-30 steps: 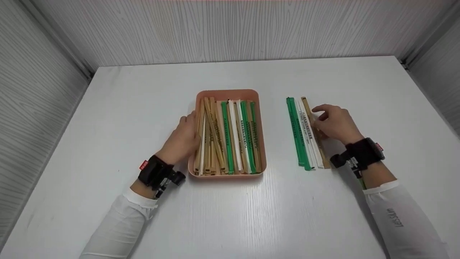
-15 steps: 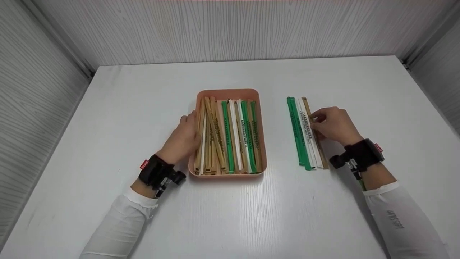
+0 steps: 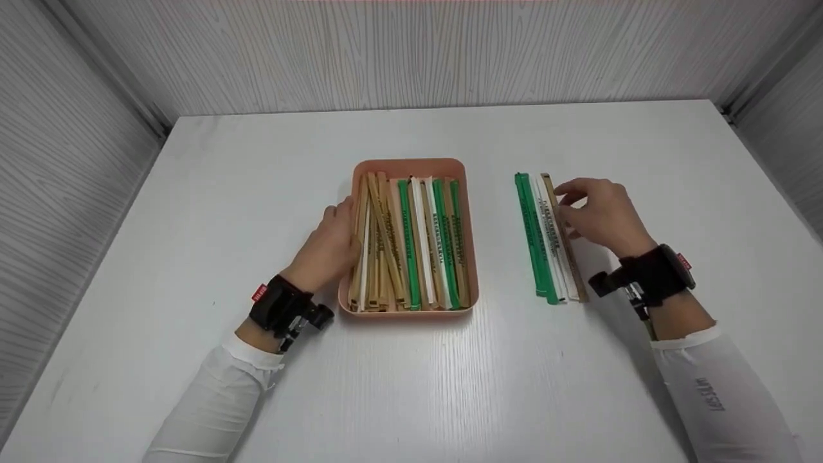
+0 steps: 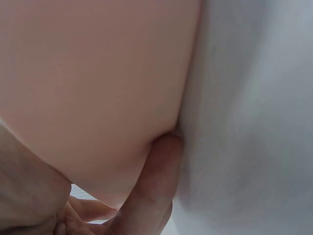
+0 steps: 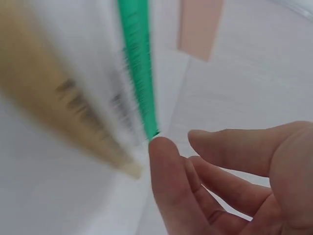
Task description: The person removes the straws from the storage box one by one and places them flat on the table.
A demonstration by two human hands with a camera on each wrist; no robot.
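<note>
My left hand [image 3: 328, 247] holds the left side of a pink tray [image 3: 408, 316] full of wrapped straws. In the left wrist view, a fingertip [image 4: 166, 147] presses the foot of the tray's outer wall [image 4: 98, 88]. Right of the tray lies a row of wrapped straws: green [image 3: 533, 241], white [image 3: 554, 241] and brown [image 3: 575, 273] at the right end. My right hand [image 3: 601, 215] hovers by the upper part of the brown straw. Thumb and forefinger stand apart in the right wrist view, nothing between them, near the end of a green straw [image 5: 139, 63].
Inside the tray, brown straws [image 3: 386, 257] lie crossed on the left, while green straws [image 3: 409, 244] and white ones lie side by side on the right. The white table [image 3: 411, 386] meets a grey wood-grain panel [image 3: 411, 58] at the back.
My right hand reached down to the brown straw, which shifted slightly left toward the white ones, then rose and drew back a little. The left hand stays at the tray.
</note>
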